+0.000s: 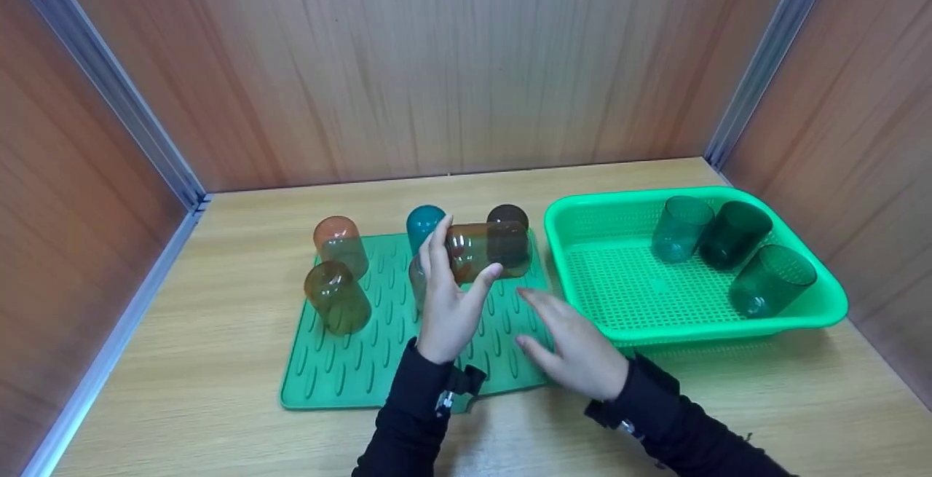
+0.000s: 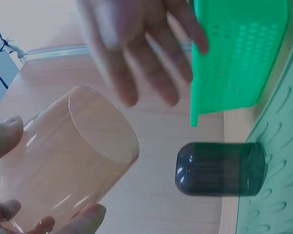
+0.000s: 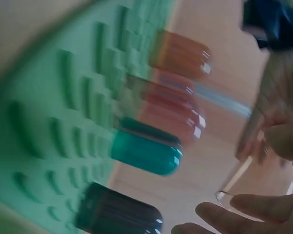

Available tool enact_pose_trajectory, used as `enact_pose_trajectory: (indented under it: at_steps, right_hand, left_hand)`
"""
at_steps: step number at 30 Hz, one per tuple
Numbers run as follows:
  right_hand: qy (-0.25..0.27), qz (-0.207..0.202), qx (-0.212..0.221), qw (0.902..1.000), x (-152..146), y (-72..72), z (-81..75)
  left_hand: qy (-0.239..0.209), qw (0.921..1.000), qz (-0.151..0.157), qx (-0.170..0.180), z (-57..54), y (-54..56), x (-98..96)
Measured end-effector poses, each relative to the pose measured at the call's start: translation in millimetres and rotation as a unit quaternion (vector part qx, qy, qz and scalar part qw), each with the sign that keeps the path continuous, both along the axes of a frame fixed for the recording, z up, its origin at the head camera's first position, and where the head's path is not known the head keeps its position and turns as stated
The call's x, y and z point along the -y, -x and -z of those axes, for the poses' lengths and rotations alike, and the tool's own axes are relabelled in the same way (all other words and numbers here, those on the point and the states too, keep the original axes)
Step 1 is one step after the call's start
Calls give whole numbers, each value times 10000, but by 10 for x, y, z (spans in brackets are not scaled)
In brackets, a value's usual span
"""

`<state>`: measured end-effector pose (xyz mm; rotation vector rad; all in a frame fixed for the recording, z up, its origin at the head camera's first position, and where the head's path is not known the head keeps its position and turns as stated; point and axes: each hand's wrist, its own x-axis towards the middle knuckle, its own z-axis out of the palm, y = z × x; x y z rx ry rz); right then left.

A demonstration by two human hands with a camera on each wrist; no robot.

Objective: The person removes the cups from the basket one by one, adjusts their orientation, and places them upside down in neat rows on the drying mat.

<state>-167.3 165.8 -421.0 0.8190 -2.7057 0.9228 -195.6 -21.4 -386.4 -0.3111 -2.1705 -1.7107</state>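
My left hand (image 1: 450,306) holds an amber see-through cup (image 1: 473,247) above the green ribbed mat (image 1: 378,360). The cup lies sideways in the air, its mouth toward the right; in the left wrist view the thumb and fingertips grip the cup (image 2: 63,156) round its closed half. My right hand (image 1: 575,346) hovers near the mat's right edge, fingers spread, touching nothing. Upside down on the mat stand a pinkish-orange cup (image 1: 342,247), an amber-green cup (image 1: 338,298), a teal cup (image 1: 422,223) and a dark cup (image 1: 507,215). Another cup (image 1: 417,280) is mostly hidden behind my left hand.
Right of the mat sits a green perforated basket (image 1: 582,320). Inside it, at the right, lean a teal cup (image 1: 681,226), a dark cup (image 1: 735,233) and a green cup (image 1: 772,280). Wood-grain panels (image 1: 451,62) enclose the table at the back and both sides.
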Motion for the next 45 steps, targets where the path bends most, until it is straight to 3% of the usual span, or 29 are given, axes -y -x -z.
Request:
enact_pose_trajectory:
  at_steps: [3, 6, 10, 14, 21, 30, 34, 45]
  right_hand:
    - [-515, -392, 349, 9973, -73, -32, 97]
    - [-1005, -710, 914, 9882, -161, -45, 196]
    - [-1394, -809, 1653, 9730, -261, -31, 307]
    - [-1702, -907, 2045, 9597, -310, -10, 366]
    - [-2380, -1267, 2174, 9381, -330, 7, 361]
    - [-2496, -1315, 2110, 9359, -344, 7, 372]
    - [-2536, -1257, 2114, 9355, -346, 5, 397]
    - [-2587, -1240, 2061, 9355, -325, -16, 427]
  left_hand:
    - [216, 9997, -15, -137, 27, 6, -31]
    - [581, 9981, 24, -212, 63, 11, -87]
    - [995, 9948, 138, -156, 107, 23, -158]
    - [1207, 9924, 241, -46, 152, 55, -201]
    - [1646, 9858, 321, 15, 251, 189, -261]
    - [2536, 9654, 486, 357, 304, 415, -365]
    - [2709, 9603, 495, 442, 360, 497, -409]
    - [3022, 9505, 516, 504, 491, 565, -488]
